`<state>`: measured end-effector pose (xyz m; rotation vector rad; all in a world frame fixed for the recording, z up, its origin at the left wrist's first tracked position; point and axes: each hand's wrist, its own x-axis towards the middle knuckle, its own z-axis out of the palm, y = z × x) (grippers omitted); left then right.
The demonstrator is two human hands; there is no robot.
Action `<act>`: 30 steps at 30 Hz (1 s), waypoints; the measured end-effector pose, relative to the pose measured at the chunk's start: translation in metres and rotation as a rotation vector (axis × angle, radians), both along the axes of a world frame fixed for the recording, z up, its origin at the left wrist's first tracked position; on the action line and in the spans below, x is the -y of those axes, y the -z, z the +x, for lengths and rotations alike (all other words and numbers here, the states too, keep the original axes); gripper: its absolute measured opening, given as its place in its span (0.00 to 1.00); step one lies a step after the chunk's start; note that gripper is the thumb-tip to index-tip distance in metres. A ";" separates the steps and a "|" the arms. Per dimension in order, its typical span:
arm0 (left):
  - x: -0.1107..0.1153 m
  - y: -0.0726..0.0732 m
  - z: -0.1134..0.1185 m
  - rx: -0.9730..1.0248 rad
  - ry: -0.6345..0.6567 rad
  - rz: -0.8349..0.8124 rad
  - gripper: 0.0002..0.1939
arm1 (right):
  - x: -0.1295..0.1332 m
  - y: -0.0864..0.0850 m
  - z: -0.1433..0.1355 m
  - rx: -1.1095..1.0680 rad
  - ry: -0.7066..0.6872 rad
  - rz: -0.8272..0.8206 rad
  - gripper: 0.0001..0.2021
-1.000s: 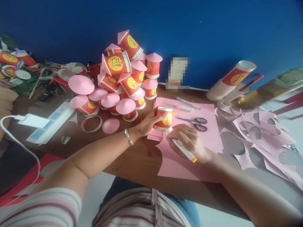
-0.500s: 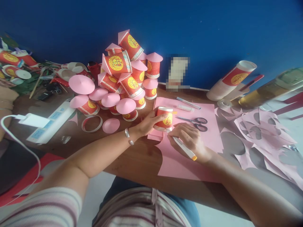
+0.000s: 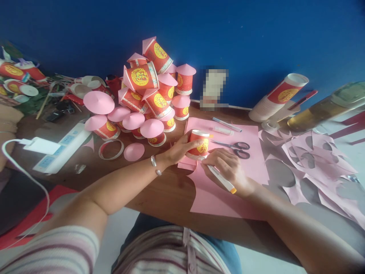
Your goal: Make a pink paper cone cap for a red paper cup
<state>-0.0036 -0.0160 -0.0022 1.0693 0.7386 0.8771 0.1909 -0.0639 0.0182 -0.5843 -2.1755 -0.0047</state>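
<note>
A red paper cup (image 3: 202,145) with a yellow round print is held by my left hand (image 3: 181,149), fingers wrapped round its left side. My right hand (image 3: 226,165) grips a white marker (image 3: 220,177) with an orange end pointing down to the right. The marker's other end is near the cup's lower rim; whether it touches is too small to tell. Under both hands lie pink paper sheets (image 3: 228,205). Dark-handled scissors (image 3: 232,146) rest on the paper just beyond my right hand.
Several red cups with pink cone tops (image 3: 152,131) are piled at the back. A power strip (image 3: 62,148) lies left, pink paper scraps (image 3: 308,152) right. Stacked paper cups (image 3: 281,95) and a bottle (image 3: 322,108) lean by the blue wall. A pink disc (image 3: 134,152) lies beside a cut cup ring (image 3: 111,148).
The cup has shifted very slightly in my left hand, its top tilting a little to the right. My right hand and the marker have hardly moved.
</note>
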 end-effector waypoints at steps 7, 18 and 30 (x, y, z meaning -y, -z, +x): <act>0.002 -0.003 0.000 -0.031 -0.007 0.030 0.27 | 0.000 -0.003 -0.001 -0.008 -0.055 -0.008 0.10; -0.002 -0.003 -0.002 0.118 -0.007 0.012 0.24 | 0.001 -0.006 0.000 -0.057 -0.090 -0.032 0.10; -0.004 -0.007 0.000 0.089 0.005 -0.021 0.28 | 0.001 -0.002 0.000 -0.096 -0.138 -0.166 0.06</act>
